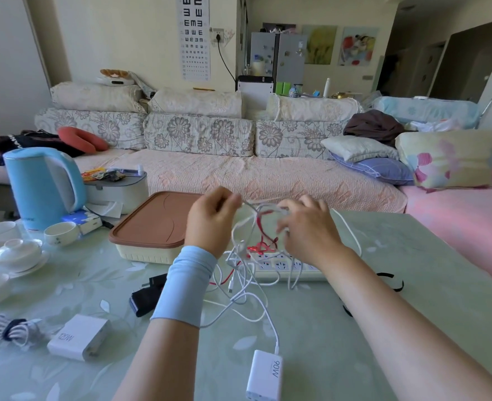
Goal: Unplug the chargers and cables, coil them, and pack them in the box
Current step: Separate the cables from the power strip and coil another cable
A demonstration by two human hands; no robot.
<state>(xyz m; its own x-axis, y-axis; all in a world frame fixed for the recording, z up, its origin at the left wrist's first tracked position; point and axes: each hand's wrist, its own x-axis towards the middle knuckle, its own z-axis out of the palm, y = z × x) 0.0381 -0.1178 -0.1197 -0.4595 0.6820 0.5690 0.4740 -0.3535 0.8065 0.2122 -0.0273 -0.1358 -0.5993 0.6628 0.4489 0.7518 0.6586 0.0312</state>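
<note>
Both of my hands are raised above the table with a tangle of white and red cables (250, 250) between them. My left hand (210, 218) pinches a white strand at its top. My right hand (305, 227) grips the bundle from the right. The cables hang down over a white power strip (285, 264). One white cable runs to a white 90W charger (265, 374) at the front. A white 120W charger (78, 337) lies at the front left, beside a coiled white cable (10, 328) tied with a dark strap. The box (149, 227) with a brown lid stands behind my left hand.
A blue kettle (43, 186), a cup (61, 233) and white dishes (16, 253) crowd the table's left side. A black adapter (146, 293) lies under my left forearm. Black straps (389, 282) lie right of the power strip. A sofa (239, 169) runs behind the table.
</note>
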